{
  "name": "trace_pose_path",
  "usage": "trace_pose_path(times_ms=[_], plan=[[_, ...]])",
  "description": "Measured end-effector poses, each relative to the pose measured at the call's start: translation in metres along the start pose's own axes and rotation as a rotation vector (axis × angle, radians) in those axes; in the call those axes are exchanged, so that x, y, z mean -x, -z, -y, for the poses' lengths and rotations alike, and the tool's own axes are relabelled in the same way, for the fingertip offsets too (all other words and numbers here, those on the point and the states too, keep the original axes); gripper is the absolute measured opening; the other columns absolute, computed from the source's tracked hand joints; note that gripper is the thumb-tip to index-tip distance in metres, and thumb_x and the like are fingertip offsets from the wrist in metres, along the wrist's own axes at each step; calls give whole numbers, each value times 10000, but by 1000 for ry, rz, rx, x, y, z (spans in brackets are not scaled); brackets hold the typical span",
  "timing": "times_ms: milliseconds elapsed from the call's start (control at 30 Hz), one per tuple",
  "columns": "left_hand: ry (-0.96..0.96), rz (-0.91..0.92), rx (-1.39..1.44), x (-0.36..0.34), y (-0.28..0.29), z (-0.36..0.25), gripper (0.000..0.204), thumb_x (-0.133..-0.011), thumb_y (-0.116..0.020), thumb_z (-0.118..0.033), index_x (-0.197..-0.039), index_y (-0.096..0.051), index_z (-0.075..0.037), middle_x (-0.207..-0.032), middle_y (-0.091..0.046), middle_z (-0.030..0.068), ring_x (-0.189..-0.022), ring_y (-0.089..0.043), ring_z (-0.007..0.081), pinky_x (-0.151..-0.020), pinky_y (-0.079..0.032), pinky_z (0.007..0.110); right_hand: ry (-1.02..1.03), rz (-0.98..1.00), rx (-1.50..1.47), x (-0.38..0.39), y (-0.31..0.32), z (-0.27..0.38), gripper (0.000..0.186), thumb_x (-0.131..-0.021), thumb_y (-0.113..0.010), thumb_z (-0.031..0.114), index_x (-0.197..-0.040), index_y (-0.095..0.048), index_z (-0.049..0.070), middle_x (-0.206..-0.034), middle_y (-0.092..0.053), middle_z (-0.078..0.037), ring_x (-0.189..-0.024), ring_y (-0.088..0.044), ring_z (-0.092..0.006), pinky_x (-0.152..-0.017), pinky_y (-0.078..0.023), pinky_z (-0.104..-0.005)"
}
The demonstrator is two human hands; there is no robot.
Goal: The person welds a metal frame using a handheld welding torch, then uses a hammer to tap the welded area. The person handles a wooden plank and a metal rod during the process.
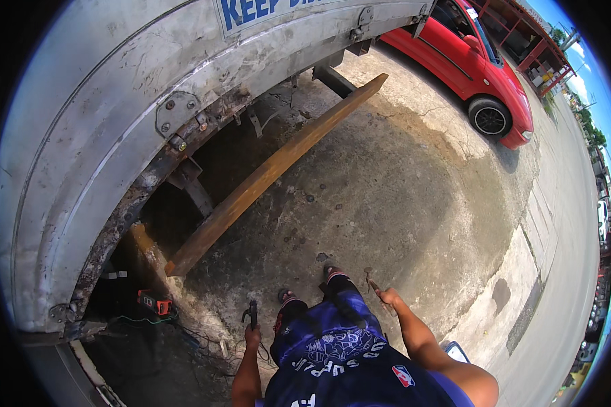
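Note:
My left hand [252,335], low in the head view and left of my body, is closed round a black welding electrode holder [252,313] with its jaw end pointing up. Out to the right of my body, my right hand [389,296] grips a small hammer [371,279] by its handle, the head pointing away from me. Neither tool touches anything else. Ahead of both hands, a long brown beam [278,166] runs slantwise beside the lower edge of a grey metal truck body [125,129].
An orange box-shaped machine [155,302] sits on the ground at the left, with a green cable and tangled dark cables [200,339] near it. A red car [465,64] is parked at the far right. Stained concrete [360,197] lies underfoot, with a road [570,251] beyond it.

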State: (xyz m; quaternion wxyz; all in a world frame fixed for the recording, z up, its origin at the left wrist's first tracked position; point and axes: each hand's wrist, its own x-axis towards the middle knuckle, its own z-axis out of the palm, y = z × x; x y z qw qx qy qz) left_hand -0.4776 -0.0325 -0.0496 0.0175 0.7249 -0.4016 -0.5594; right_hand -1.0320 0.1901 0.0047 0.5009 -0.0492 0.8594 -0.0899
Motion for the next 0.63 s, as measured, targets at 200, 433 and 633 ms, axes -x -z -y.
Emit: trace_pose_path(times_ms=[200,433,633], plan=[[-124,-133,-258,17,-65,-62,395,-978,-663,-279,-1306,-620,-64,-1022,-725,235,-978,-690,469,-838,-516,529,157,174,419,-98,72,59,481,-882,-758,391,-812,-725,-84,-688,-694,-171,-637,-698,-257,-628,-540,-428],[-429,-98,-286,-24,-190,-198,532,-991,-640,-305,-1452,-535,-59,-1099,-717,268,-1024,-687,470,-853,-533,514,501,225,1085,-256,97,182,879,-792,-642,39,-1579,-383,332,-1046,-743,-195,-941,-747,-364,-733,-596,-496],[-391,12,-332,-76,-252,-238,623,-971,-664,-386,-1495,-510,-87,-1141,-698,304,-1064,-681,477,-910,-527,532,519,165,961,-318,73,297,875,-858,-727,126,-1605,-347,381,-1361,-672,-136,-1233,-671,-333,-968,-564,-528]])
